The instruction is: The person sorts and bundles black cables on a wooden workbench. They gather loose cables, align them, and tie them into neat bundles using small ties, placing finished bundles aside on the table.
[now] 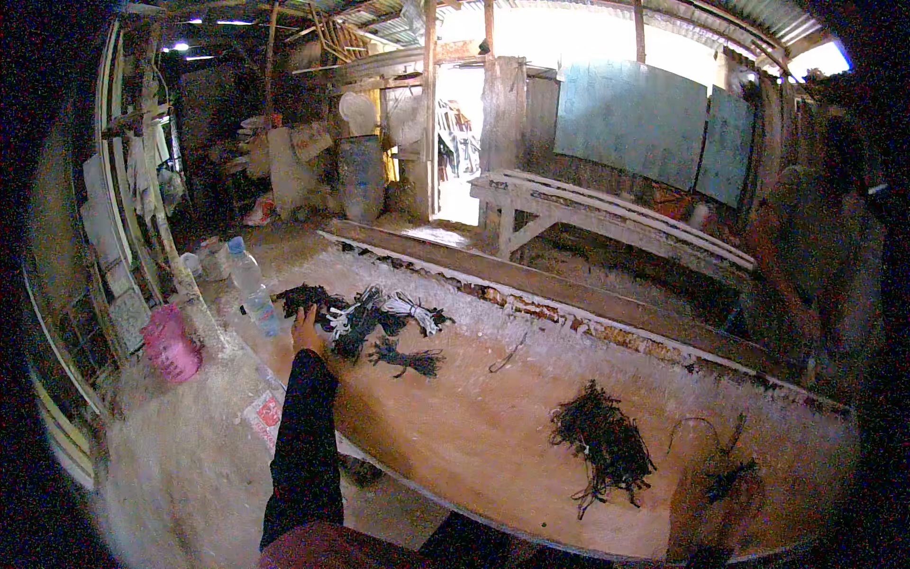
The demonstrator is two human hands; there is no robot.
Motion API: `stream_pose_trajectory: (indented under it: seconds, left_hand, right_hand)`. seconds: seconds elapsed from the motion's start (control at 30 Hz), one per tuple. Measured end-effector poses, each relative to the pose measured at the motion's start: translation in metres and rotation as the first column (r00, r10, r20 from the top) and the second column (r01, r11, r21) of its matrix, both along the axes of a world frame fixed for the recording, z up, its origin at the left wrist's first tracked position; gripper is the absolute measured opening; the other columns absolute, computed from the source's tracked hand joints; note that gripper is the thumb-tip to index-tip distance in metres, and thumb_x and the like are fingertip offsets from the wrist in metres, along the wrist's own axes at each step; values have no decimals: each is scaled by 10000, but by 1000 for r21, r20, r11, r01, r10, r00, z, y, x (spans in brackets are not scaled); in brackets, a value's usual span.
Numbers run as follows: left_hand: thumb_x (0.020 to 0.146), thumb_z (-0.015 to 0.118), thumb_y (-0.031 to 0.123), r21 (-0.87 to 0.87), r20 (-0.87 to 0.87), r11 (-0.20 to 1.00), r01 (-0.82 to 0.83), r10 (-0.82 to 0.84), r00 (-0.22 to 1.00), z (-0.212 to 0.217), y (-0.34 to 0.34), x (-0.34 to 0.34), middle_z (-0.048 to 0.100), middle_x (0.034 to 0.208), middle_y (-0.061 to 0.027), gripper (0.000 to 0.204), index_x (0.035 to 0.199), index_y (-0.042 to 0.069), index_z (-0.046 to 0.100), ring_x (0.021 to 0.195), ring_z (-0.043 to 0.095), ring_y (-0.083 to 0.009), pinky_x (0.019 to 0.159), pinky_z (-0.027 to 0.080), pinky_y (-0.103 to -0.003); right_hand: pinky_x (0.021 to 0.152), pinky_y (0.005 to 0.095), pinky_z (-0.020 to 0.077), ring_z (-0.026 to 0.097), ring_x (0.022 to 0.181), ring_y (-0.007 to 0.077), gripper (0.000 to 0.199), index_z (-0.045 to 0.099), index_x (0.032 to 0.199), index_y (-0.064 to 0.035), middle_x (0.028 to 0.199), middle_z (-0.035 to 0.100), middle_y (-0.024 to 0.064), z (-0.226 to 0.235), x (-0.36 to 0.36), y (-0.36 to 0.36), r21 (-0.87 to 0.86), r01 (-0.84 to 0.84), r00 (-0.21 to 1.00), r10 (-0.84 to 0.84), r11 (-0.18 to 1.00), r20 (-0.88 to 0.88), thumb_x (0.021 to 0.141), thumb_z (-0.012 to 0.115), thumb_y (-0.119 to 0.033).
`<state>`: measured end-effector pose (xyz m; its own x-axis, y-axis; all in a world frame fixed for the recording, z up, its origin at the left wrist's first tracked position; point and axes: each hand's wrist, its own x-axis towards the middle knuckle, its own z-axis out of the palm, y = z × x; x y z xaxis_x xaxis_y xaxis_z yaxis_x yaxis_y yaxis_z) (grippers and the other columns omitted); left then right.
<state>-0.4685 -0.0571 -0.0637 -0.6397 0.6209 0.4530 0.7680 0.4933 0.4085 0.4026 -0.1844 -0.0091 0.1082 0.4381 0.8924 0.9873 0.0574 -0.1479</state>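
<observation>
From the lower edge my left arm, in a black sleeve, reaches forward over the wooden table. My left hand [305,330] rests at the near side of a dark bundle of cords [311,298], its fingers stretched out against it. Just right of it lie black and white tied bundles [356,318], a paler bundle [414,311] and a small dark bundle [406,358]. A larger tangled heap of dark cords [602,441] lies farther right. I do not see my right hand.
A clear water bottle [246,275] with a blue cap stands at the table's left end, beside a pink bag [172,343]. At lower right, a dim brown shape meets dark strands [730,482]. A person [815,247] is at far right; a bench [616,213] stands beyond the table.
</observation>
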Motion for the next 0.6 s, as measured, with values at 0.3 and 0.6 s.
stream_pose_trajectory:
  seconds: [0.3, 0.6]
  left_hand:
    - [720, 660, 285, 80, 182, 996, -37, 22, 983, -15, 24, -53, 573, 1037, -113, 439, 1144, 221, 565, 964, 535, -328, 828, 440, -396]
    - [672, 696, 254, 176, -92, 980, -94, 112, 989, -18, 30, -34, 577, 910, -119, 279, 896, 111, 611, 875, 552, -309, 740, 443, -402]
  right_hand:
    - [868, 390, 379, 492, 972, 269, 184, 546, 945, -62, 1027, 529, 101, -13, -21, 14, -32, 7, 996, -4, 999, 94, 766, 544, -106]
    - [870, 380, 398, 497, 981, 259, 193, 540, 982, -58, 1044, 528, 95, -33, -39, 39, -46, -29, 973, 39, 999, 229, 793, 519, -92]
